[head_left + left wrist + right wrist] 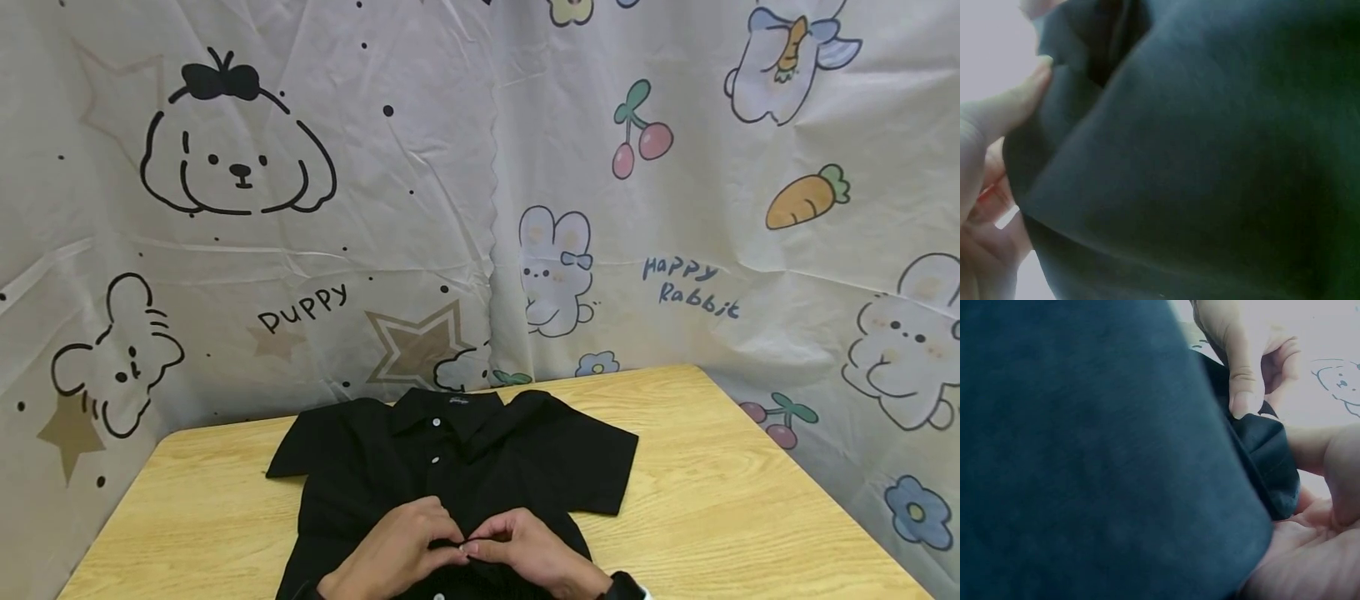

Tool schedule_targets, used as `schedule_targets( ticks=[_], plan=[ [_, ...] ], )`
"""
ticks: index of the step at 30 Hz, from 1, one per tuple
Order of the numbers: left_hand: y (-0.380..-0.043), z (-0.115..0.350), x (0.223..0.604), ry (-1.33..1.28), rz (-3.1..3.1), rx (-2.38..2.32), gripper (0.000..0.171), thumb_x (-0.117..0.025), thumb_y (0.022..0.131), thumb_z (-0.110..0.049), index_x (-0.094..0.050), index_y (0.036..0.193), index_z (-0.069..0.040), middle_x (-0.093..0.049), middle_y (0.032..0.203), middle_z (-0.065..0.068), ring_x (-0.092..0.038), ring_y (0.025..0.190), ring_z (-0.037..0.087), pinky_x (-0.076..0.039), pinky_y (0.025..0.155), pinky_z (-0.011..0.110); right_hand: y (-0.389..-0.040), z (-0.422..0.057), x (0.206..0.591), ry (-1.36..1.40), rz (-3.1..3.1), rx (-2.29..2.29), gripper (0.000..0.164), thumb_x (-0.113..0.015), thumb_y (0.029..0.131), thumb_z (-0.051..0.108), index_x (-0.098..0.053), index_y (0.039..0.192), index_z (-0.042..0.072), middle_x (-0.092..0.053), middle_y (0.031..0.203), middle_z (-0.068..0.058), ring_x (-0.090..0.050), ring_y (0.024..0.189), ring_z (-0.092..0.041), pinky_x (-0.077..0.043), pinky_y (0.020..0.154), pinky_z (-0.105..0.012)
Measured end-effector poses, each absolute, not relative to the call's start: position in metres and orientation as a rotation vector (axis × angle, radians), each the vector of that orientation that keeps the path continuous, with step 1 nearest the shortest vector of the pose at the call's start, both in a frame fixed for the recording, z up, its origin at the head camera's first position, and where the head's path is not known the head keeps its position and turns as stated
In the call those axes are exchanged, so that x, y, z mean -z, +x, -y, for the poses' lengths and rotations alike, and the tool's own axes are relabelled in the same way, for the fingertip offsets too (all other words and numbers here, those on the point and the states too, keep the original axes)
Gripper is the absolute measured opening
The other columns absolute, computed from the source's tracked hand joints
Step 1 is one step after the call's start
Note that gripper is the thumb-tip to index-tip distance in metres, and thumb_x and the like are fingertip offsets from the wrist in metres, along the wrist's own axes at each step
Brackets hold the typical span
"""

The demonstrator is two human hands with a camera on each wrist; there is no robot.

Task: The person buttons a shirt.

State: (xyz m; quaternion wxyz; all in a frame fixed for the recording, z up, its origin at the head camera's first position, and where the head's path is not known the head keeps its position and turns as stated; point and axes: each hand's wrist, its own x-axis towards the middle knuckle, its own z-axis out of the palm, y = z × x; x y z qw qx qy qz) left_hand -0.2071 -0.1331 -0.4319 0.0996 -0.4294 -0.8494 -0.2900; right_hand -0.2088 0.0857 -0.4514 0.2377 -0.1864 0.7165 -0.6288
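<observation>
A black short-sleeved shirt (360, 467) lies front up, its collar (446, 408) toward the far table edge. White buttons run down its front, among them an upper button (437, 422). Over the lower front, my left hand (405, 546) pinches the fabric between thumb and fingers. Opposite it, fingertips nearly meeting, my right hand (528, 554) pinches the same front edge at a small white button (462, 547). Dark cloth (1179, 144) fills most of the left wrist view, with the left thumb (1025, 94) pressed on a fold. In the right wrist view, both hands grip a bunched fold (1269, 459).
The shirt rests on a light wood-grain table (750, 500). Behind and beside it hangs a pale curtain (420, 208) printed with cartoon animals, fruit and stars. Dark cuffs or bands, such as a wristband (622, 586), show at the wrists.
</observation>
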Motion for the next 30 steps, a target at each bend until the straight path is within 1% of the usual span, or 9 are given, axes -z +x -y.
schedule_targets(
  ticks=[5, 10, 15, 19, 23, 26, 30],
  plan=[
    [-0.206, 0.133, 0.433, -1.246, 2.466, 0.799, 0.009, -0.072, 0.085, -0.028, -0.072, 0.078, -0.022, -0.056, 0.075, -0.021, -0.045, 0.069, -0.008, -0.035, 0.06, 0.006, -0.209, -0.086, 0.45, -0.52, -1.993, 1.717, 0.02, -0.066, 0.091, 0.019, -0.074, 0.095, 0.001, -0.07, 0.092, -0.002, -0.061, 0.089, -0.012, -0.046, 0.077, -0.026],
    [-0.206, 0.133, 0.437, -1.235, 2.416, 0.777, 0.009, -0.073, 0.084, -0.024, -0.07, 0.076, -0.021, -0.055, 0.074, -0.02, -0.044, 0.068, -0.007, -0.033, 0.06, 0.004, -0.208, -0.087, 0.447, -0.564, -2.082, 1.674, 0.016, -0.063, 0.093, 0.015, -0.074, 0.1, 0.005, -0.07, 0.098, -0.002, -0.061, 0.091, -0.01, -0.047, 0.076, -0.024],
    [-0.205, 0.132, 0.44, -1.222, 2.353, 0.735, 0.012, -0.073, 0.084, -0.023, -0.067, 0.075, -0.022, -0.051, 0.072, -0.019, -0.04, 0.065, -0.007, -0.029, 0.059, 0.003, -0.205, -0.086, 0.444, -0.611, -2.145, 1.671, 0.015, -0.062, 0.093, 0.013, -0.074, 0.1, 0.007, -0.07, 0.1, -0.001, -0.061, 0.092, -0.009, -0.048, 0.078, -0.024],
    [-0.205, 0.132, 0.442, -1.226, 2.313, 0.726, 0.014, -0.073, 0.084, -0.023, -0.066, 0.073, -0.022, -0.048, 0.07, -0.019, -0.038, 0.064, -0.007, -0.026, 0.059, 0.002, -0.203, -0.084, 0.446, -0.655, -2.266, 1.648, 0.014, -0.065, 0.092, 0.017, -0.075, 0.098, 0.011, -0.07, 0.097, 0.005, -0.061, 0.09, -0.006, -0.048, 0.076, -0.023],
    [-0.205, 0.132, 0.442, -1.206, 2.297, 0.749, 0.015, -0.075, 0.083, -0.024, -0.065, 0.072, -0.023, -0.048, 0.07, -0.019, -0.038, 0.063, -0.007, -0.026, 0.059, 0.002, -0.201, -0.084, 0.447, -0.708, -2.359, 1.629, 0.015, -0.064, 0.093, 0.021, -0.075, 0.099, 0.014, -0.069, 0.096, 0.01, -0.061, 0.091, -0.005, -0.049, 0.077, -0.024],
    [-0.206, 0.131, 0.442, -1.171, 2.312, 0.768, 0.014, -0.075, 0.083, -0.026, -0.065, 0.073, -0.024, -0.049, 0.07, -0.019, -0.039, 0.063, -0.007, -0.027, 0.059, 0.003, -0.2, -0.084, 0.447, -0.723, -2.364, 1.646, 0.016, -0.062, 0.094, 0.023, -0.074, 0.101, 0.014, -0.069, 0.097, 0.009, -0.061, 0.093, -0.006, -0.048, 0.079, -0.025],
    [-0.206, 0.131, 0.444, -1.139, 2.346, 0.817, 0.011, -0.075, 0.083, -0.027, -0.067, 0.076, -0.024, -0.054, 0.073, -0.02, -0.042, 0.064, -0.007, -0.031, 0.059, 0.004, -0.199, -0.083, 0.446, -0.698, -2.37, 1.652, 0.016, -0.064, 0.093, 0.026, -0.075, 0.097, 0.015, -0.069, 0.094, 0.01, -0.061, 0.092, -0.006, -0.048, 0.079, -0.025]
  ],
)
